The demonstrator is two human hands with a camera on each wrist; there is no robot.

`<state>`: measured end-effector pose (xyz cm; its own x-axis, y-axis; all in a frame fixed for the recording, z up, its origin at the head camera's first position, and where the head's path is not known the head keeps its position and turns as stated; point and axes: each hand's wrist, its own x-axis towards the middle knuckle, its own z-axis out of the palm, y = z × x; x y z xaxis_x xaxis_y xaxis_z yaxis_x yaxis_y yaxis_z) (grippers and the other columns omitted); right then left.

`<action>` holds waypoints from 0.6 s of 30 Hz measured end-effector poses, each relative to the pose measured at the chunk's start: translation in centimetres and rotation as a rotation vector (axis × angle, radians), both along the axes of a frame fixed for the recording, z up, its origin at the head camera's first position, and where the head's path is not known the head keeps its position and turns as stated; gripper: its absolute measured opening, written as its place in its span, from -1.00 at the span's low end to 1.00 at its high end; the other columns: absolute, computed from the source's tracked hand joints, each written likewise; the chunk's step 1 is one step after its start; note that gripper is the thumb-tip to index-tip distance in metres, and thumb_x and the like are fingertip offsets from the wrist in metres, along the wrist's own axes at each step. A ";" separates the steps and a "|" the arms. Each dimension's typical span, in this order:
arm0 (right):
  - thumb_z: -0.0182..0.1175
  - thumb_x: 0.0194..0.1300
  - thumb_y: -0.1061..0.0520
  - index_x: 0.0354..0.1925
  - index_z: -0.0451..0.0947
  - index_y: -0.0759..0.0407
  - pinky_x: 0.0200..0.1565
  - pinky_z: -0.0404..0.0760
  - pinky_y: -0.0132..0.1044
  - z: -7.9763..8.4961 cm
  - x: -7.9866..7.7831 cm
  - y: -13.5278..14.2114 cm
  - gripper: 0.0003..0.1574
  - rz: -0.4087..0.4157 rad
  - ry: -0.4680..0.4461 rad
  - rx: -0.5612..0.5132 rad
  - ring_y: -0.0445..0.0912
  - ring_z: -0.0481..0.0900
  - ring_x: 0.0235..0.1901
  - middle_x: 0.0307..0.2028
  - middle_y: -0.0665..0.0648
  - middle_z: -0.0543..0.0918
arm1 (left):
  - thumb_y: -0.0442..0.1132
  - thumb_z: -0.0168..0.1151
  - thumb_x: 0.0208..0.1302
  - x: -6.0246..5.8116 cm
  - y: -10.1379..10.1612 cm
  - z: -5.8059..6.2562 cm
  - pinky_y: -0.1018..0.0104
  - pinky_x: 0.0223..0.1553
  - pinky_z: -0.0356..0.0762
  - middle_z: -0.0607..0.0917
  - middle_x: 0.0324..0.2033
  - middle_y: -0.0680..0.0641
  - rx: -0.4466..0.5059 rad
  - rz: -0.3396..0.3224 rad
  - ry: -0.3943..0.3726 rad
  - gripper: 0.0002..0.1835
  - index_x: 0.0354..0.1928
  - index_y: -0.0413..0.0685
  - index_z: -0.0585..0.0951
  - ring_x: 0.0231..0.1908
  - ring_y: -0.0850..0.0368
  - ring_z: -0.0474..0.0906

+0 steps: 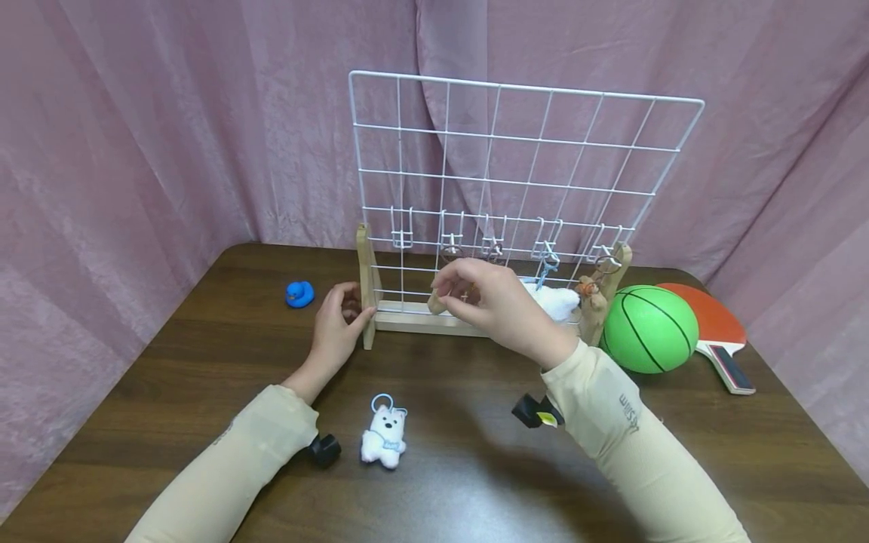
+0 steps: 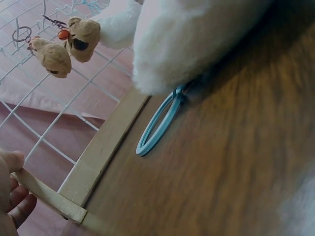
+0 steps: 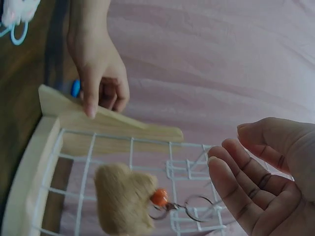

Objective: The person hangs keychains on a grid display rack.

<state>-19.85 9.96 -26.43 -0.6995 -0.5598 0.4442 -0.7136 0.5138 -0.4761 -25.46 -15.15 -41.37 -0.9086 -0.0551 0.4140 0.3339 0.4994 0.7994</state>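
My left hand (image 1: 334, 323) grips the wooden end piece (image 1: 367, 279) of a white wire grid rack (image 1: 523, 136), thumb in front and fingers behind. My right hand (image 1: 501, 305) hovers before the grid with fingers loosely bent. In the right wrist view its fingers (image 3: 236, 191) hold nothing. Close to them, a tan plush keychain (image 3: 123, 199) with an orange bead hangs by its ring from a grid hook. Farther right, a white plush keychain (image 1: 555, 302) hangs on a blue strap, partly hidden by my right hand. A white bear keychain (image 1: 385, 441) lies on the table.
A blue rubber duck (image 1: 299, 294) sits left of the rack. At right, a green ball (image 1: 649, 329) rests against the rack's other end, with a red table tennis paddle (image 1: 709, 320) behind it. Vacant hooks (image 1: 402, 234) show at the grid's left.
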 end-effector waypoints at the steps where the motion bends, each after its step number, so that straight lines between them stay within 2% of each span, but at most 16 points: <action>1: 0.23 0.26 0.24 -0.17 0.58 0.19 -0.28 0.63 -0.25 -0.3 0.1 -0.1 -0.85 0.002 -0.012 -0.003 -0.17 0.62 -0.30 -0.29 0.05 0.69 | -0.33 0.30 0.22 0.0 0.0 0.0 0.04 -0.08 0.61 0.52 -0.04 -0.30 0.000 0.000 0.000 -0.52 0.13 -0.32 0.39 -0.11 -0.15 0.56; 10: 0.27 0.25 0.20 -0.14 0.57 0.16 -0.30 0.61 -0.38 -3.0 0.5 -0.8 -0.81 0.026 -0.064 0.003 -0.17 0.64 -0.28 -0.27 0.05 0.68 | -0.30 0.31 0.22 0.0 0.1 0.0 0.09 -0.08 0.62 0.54 -0.04 -0.27 -0.009 0.008 -0.021 -0.52 0.13 -0.29 0.40 -0.12 -0.10 0.57; 18: 0.26 0.25 0.21 -0.14 0.56 0.21 -0.14 0.65 -0.31 -5.6 0.7 -2.1 -0.80 0.109 -0.117 0.034 -0.15 0.65 -0.25 -0.24 0.07 0.70 | -0.33 0.32 0.21 -0.1 0.0 -0.1 0.06 -0.08 0.61 0.54 -0.04 -0.29 0.004 0.012 -0.002 -0.52 0.12 -0.31 0.41 -0.12 -0.12 0.57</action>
<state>-19.19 7.84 -32.05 -0.6800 -0.6484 0.3424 -0.7063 0.4541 -0.5431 -25.57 -15.17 -41.49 -0.9088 -0.0679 0.4117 0.3260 0.5003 0.8021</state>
